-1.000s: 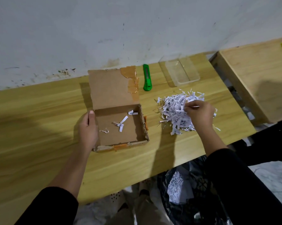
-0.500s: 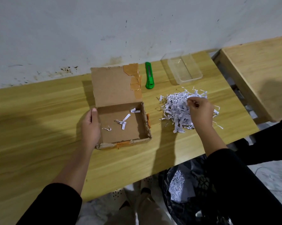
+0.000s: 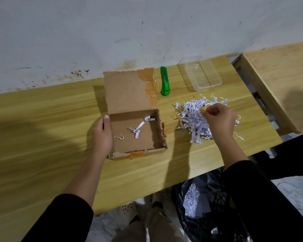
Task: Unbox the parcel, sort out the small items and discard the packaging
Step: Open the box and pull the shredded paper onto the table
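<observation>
An open cardboard box point(image 3: 140, 149) lies on the wooden table point(image 3: 42, 130), its lid folded back toward the wall. A few paper shreds lie on its floor. My left hand point(image 3: 102, 135) holds the box's left wall, thumb along the rim. To the right sits a pile of white shredded paper point(image 3: 192, 117). My right hand point(image 3: 219, 119) is over that pile and pinches a small tan item point(image 3: 204, 109) between thumb and fingers.
A green utility knife point(image 3: 165, 82) lies behind the box, and a clear plastic tray point(image 3: 202, 74) stands near the wall. A black bin bag point(image 3: 205, 203) with shreds in it hangs below the table's front edge. A second wooden table point(image 3: 283, 79) stands at right.
My right hand has lifted out of the shredded paper, now pinching a small tan item. The left hand has stayed on the box's left wall.
</observation>
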The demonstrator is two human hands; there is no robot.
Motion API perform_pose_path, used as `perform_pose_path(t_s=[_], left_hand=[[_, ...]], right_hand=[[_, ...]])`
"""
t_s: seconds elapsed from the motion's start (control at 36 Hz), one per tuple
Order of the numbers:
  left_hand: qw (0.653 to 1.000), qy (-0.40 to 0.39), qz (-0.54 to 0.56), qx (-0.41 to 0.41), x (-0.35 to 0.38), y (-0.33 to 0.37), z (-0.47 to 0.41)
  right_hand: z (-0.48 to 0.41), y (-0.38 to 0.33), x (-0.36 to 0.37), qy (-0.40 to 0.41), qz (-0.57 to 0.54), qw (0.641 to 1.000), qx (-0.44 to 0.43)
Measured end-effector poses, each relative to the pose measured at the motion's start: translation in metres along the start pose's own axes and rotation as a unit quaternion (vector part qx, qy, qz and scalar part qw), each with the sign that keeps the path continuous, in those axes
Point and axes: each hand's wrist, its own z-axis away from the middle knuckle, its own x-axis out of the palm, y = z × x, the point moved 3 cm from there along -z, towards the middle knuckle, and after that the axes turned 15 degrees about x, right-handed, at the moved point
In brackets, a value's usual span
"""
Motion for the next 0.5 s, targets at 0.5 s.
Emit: perform_pose_path(t_s=[0.5], left_hand=[[0.999,0.015,-0.038,0.005,-0.002,0.006,0.001]], right_hand=[[0.046,-0.034,0.031,-0.023,-0.023,0.995,-0.093]])
